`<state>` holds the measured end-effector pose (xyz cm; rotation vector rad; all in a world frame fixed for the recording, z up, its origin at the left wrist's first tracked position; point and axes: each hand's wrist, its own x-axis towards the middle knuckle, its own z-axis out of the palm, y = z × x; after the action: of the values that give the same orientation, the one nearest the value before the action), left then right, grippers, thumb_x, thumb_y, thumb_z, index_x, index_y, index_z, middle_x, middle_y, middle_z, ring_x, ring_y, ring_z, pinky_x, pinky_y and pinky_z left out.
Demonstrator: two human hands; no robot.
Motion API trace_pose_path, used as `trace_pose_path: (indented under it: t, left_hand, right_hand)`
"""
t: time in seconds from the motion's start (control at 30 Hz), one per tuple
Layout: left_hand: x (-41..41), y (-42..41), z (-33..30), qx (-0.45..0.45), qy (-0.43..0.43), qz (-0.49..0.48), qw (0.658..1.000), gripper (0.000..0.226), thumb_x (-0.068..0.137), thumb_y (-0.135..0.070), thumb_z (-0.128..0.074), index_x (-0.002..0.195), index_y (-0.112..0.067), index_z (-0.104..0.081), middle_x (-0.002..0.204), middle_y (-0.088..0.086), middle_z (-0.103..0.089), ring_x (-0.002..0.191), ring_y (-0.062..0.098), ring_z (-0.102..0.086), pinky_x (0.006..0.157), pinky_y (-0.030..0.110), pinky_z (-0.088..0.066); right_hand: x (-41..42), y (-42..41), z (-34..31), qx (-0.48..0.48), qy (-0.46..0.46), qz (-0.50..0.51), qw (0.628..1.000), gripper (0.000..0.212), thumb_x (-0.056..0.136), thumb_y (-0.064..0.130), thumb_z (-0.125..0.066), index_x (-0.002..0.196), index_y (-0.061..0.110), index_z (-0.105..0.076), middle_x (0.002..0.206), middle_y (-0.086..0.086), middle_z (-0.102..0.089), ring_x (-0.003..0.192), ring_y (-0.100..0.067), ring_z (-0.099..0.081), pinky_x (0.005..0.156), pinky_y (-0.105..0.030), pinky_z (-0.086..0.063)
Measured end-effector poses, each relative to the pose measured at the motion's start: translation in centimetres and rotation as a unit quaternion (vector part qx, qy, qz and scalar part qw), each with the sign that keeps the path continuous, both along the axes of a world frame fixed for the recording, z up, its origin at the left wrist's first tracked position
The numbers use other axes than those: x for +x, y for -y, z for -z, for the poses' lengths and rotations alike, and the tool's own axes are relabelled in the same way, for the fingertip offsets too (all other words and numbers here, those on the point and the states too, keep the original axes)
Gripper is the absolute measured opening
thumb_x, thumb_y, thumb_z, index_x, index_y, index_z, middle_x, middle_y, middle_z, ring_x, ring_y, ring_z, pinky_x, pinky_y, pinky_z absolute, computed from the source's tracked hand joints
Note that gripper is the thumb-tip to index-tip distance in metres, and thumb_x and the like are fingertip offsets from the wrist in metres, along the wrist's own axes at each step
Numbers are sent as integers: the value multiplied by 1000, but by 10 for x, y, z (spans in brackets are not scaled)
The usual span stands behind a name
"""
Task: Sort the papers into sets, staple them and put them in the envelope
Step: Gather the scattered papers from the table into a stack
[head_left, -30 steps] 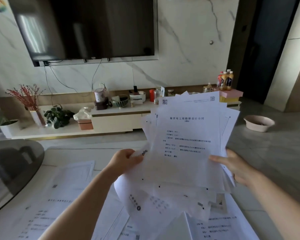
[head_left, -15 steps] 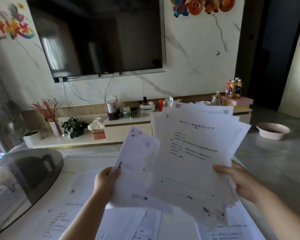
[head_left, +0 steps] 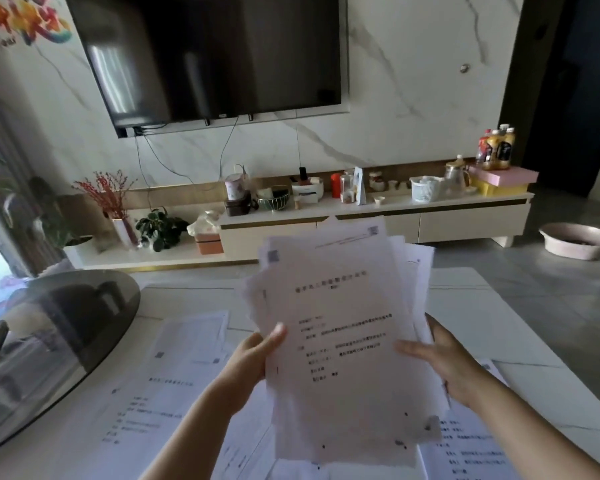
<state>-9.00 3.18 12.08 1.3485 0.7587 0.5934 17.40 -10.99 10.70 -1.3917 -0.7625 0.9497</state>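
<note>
A thick, uneven stack of printed papers (head_left: 343, 341) is held upright in the air above the white table (head_left: 520, 341). My left hand (head_left: 253, 362) grips the stack's left edge, thumb on the front sheet. My right hand (head_left: 440, 365) holds the right edge, fingers across the front. More printed sheets lie flat on the table: one pile (head_left: 153, 393) at the left, another (head_left: 471, 455) at the lower right under the stack. No stapler or envelope shows.
A dark round glass tabletop (head_left: 59, 344) overlaps the table's left side. Beyond stands a low TV cabinet (head_left: 378, 220) crowded with small items, with a wall TV above. A pink basin (head_left: 575, 240) sits on the floor at the right.
The sheet my left hand held apart at the left has come back against the stack. Both hands now hold one gathered bundle. The camera has tilted and shifted.
</note>
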Motion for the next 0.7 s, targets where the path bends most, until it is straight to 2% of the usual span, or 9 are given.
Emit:
trace_pose_path:
  t: [0.07,0.13,0.17,0.2,0.3,0.33,0.43,0.53,0.7]
  left_hand:
    - [8,-1,5,16,-13,-103,994,54,68,-33,-83,111,-5,-65,101,11,-73,94,29,-70,88,49,-54]
    - [13,-1,11,8,0,-183,983,35,69,-19,-83,98,-5,-69,93,10,-75,89,30,-70,85,46,-56]
    - [15,0,12,6,3,-199,980,27,73,-16,-80,95,-5,-69,90,8,-75,88,30,-70,84,45,-57]
    - [15,0,12,8,4,-206,979,23,75,-16,-79,93,-5,-70,88,8,-75,87,30,-70,82,44,-57]
    - [14,1,15,15,-1,-214,977,24,76,-19,-78,92,-3,-69,86,9,-75,82,29,-71,73,40,-59]
    - [15,2,17,15,-3,-213,977,25,76,-19,-78,95,-5,-68,86,8,-75,81,27,-71,70,38,-59]
    - [20,8,27,11,1,-201,979,29,77,-16,-77,103,-11,-64,87,4,-75,79,21,-72,65,32,-58]
    - [25,9,32,19,7,-229,973,26,81,-15,-73,103,-15,-61,88,4,-73,79,22,-71,66,34,-58]
    - [14,-3,12,64,61,-276,957,27,84,-20,-68,108,-15,-56,93,5,-69,81,21,-68,62,32,-56]
  right_hand:
    - [-11,-4,-4,5,27,8,1000,51,79,16,-76,122,30,-50,111,14,-65,99,-6,-63,80,-21,-51]
    - [-12,-10,3,0,71,-2,997,86,66,42,-84,139,27,-42,133,8,-56,121,-19,-54,102,-40,-45]
    - [-12,-12,4,1,90,-6,996,94,62,48,-84,142,26,-39,136,6,-54,124,-20,-52,105,-44,-43]
    - [-14,-13,0,-1,105,-11,994,90,65,46,-83,141,23,-40,134,5,-56,121,-19,-55,103,-43,-45]
    - [-13,-18,-8,1,101,-35,994,38,84,23,-70,119,22,-58,107,10,-69,95,-5,-65,80,-22,-53]
    - [-12,-19,-7,1,100,-40,994,31,86,20,-68,115,26,-60,102,11,-71,92,-4,-66,80,-23,-53]
    - [-17,-22,4,-10,105,-17,994,40,87,18,-68,123,32,-57,107,8,-71,101,-12,-66,92,-36,-50]
    - [-27,-30,15,-8,142,44,989,43,88,24,-65,130,29,-54,117,4,-67,111,-17,-61,101,-42,-45]
    - [-31,-40,-18,116,110,60,985,32,93,11,-57,125,17,-58,111,2,-70,104,-14,-66,94,-34,-49]
